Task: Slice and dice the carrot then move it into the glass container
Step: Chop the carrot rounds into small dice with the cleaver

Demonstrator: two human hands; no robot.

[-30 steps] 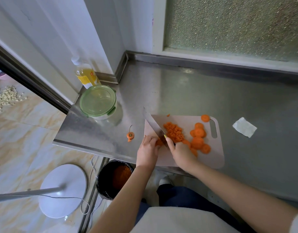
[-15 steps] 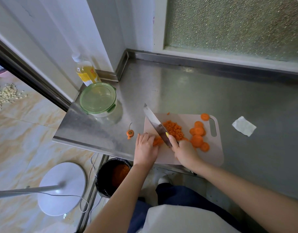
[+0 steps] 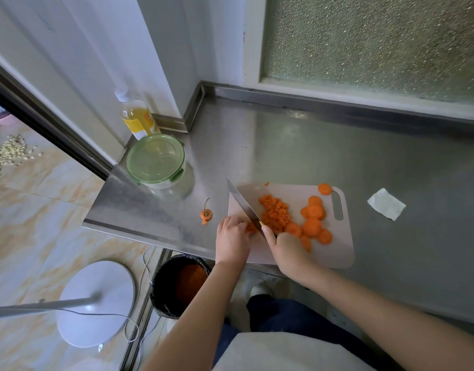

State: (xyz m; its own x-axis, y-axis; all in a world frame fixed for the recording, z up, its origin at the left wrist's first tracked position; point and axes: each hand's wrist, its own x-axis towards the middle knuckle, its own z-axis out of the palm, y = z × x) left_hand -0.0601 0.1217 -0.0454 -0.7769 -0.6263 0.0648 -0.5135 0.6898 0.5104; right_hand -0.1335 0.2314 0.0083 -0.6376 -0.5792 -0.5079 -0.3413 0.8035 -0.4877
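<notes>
I see right hand (image 3: 286,250) gripping the knife (image 3: 243,204), blade pointing far-left. Left hand (image 3: 231,236) pinches a carrot piece (image 3: 250,227); the diced pile (image 3: 274,214) lies just right.

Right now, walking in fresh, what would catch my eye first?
A heap of diced carrot and orange slices to its right lie on the pale cutting board. The right hand holds a knife beside a carrot piece the left hand grips. A green-lidded glass container stands at the counter's left.

Diced carrot pile (image 3: 274,214) ctr; round slices (image 3: 312,226) just R; glass container (image 3: 155,162) lidded, far L.
</notes>
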